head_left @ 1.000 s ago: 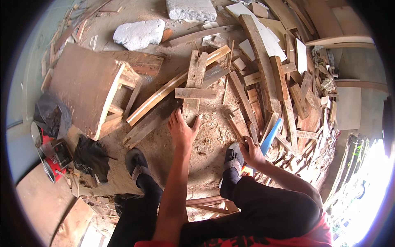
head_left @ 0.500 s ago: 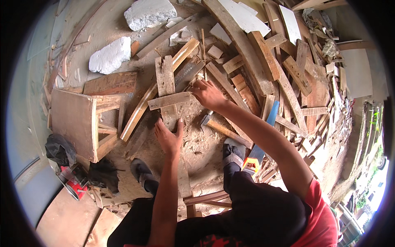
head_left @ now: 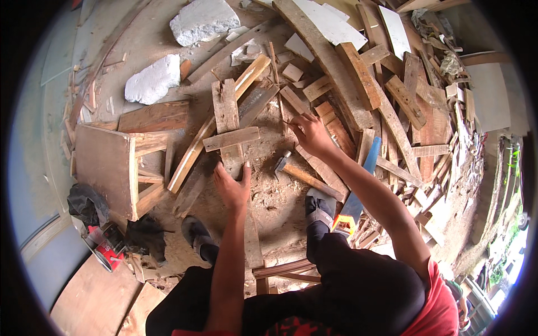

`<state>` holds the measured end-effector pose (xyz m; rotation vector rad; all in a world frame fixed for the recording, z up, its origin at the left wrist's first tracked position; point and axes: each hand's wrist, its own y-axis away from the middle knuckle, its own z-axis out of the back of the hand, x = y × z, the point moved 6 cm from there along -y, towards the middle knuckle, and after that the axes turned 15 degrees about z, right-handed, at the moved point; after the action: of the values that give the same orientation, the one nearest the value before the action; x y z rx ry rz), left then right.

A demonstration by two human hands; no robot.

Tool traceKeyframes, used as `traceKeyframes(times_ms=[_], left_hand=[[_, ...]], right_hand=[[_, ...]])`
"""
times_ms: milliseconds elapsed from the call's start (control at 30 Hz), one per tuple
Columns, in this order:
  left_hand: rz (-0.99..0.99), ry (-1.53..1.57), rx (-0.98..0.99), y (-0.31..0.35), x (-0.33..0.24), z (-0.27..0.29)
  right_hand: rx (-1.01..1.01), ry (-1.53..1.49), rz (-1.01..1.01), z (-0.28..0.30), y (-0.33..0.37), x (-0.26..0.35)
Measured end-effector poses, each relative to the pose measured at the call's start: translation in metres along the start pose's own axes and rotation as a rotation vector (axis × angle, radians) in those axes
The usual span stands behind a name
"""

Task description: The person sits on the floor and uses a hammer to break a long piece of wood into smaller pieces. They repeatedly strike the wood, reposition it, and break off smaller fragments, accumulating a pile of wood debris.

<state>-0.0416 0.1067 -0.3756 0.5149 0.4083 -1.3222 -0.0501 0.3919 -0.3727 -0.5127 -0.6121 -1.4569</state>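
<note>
A weathered wooden plank [head_left: 226, 103] lies lengthwise ahead of me, with a short wooden piece [head_left: 232, 139] across it. My left hand [head_left: 232, 187] grips the near part of that plank, thumb on its right edge and fingers on its left. To the right of the short piece, my right hand [head_left: 312, 136] is raised with thumb and fingertips drawn together. A thin dark bit shows at its fingertips, too small to name. A claw hammer [head_left: 308, 179] with a wooden handle lies on the ground between my right hand and my right foot.
A blue-bladed handsaw [head_left: 358, 193] lies beside my right leg. Piled timber [head_left: 386, 106] covers the right side. At left stands a wooden box-like frame [head_left: 106, 168], near a red can [head_left: 106, 250]. White foam-like chunks [head_left: 151, 80] lie farther off. Sawdust covers the ground.
My right hand has moved right, away from the end of the short crosspiece. My left hand keeps its grip on the plank. The view has shifted slightly.
</note>
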Motion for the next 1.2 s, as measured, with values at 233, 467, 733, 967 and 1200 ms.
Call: traceKeyframes(times_ms=[233, 467, 733, 967, 1200], left_hand=[[-0.022, -0.017, -0.023, -0.001, -0.002, 0.001], [-0.04, -0.035, -0.031, -0.001, -0.002, 0.003], [-0.041, -0.045, -0.014, -0.002, 0.001, 0.004], [-0.072, -0.004, -0.036, 0.0, 0.0, -0.001], [0.022, 0.039, -0.011, 0.003, 0.003, 0.017]], right_hand=[[-0.087, -0.589, -0.142, 0.021, 0.026, 0.031], [-0.086, -0.901, -0.202, 0.021, 0.021, 0.058], [-0.116, -1.027, -0.258, 0.01, 0.017, 0.07], [-0.067, -0.963, -0.328, 0.012, 0.01, 0.046], [-0.123, -0.844, -0.172, 0.033, -0.018, 0.065]])
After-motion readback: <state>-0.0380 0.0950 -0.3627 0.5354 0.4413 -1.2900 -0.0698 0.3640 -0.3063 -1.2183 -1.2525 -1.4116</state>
